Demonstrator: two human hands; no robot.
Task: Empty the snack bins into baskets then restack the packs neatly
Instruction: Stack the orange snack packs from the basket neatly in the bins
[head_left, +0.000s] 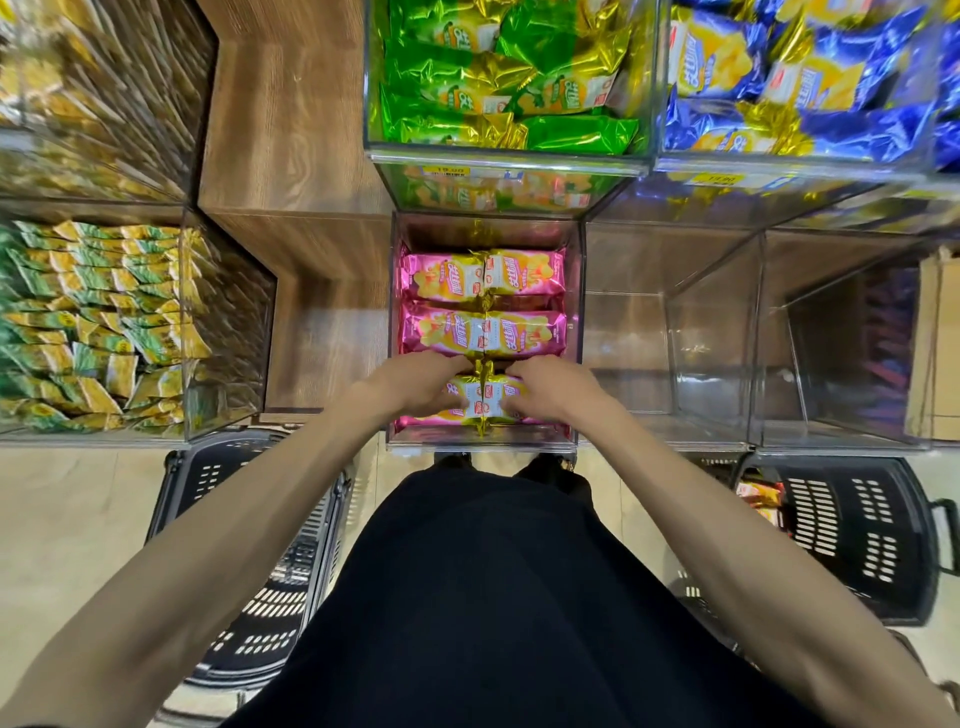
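Clear plastic bin (483, 442) holds glossy foil pink packs (452, 332) — six showing, in three rows of two. The left hand (415, 387) and right hand (556, 389) lie on the nearest pair, fingers (444, 397) curled over a pack each. Two black slotted baskets (249, 545) stand on the floor below.

My left grip (415, 387) and right grip (556, 389) met at the centre of the frame, fingers curled over the front pink packs (480, 408) inside the clear bin (572, 312). Two more rows of pink packs (483, 332) lay side by side behind them, higher in the frame. A black basket (244, 545) stood on the floor at lower left, and a second basket (857, 535) at lower right. Green packs (509, 78) and blue packs (805, 78) filled bins along the top edge.
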